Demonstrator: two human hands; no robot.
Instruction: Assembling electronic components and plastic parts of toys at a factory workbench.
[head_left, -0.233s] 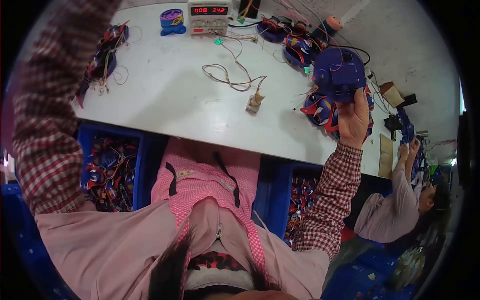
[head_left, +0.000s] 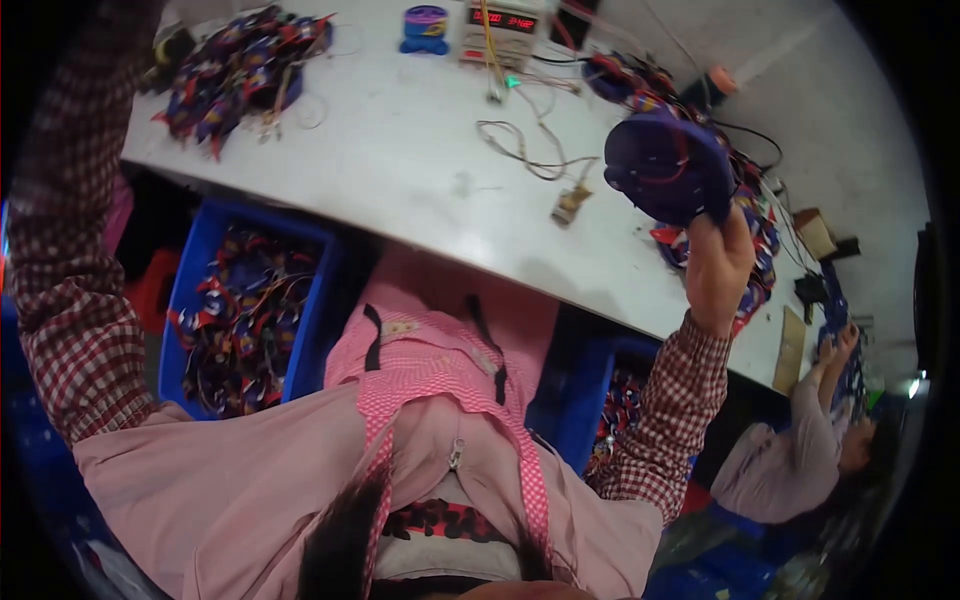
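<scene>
Right hand (head_left: 716, 262) grips a purple round part (head_left: 668, 165) (left hand unseen) above the white table (head_left: 400, 170).

A shirt checked in dark red and white is being worn, its long sleeves running up the left edge and the lower right of the frame, the right cuff ending at the bare right hand (head_left: 716, 268). A pink apron with a pink-and-white gingham bib and black straps is being worn over it.

White table (head_left: 400, 170), blue bins (head_left: 200, 260), power supply (head_left: 502, 30), loose wires (head_left: 525, 150)
</scene>
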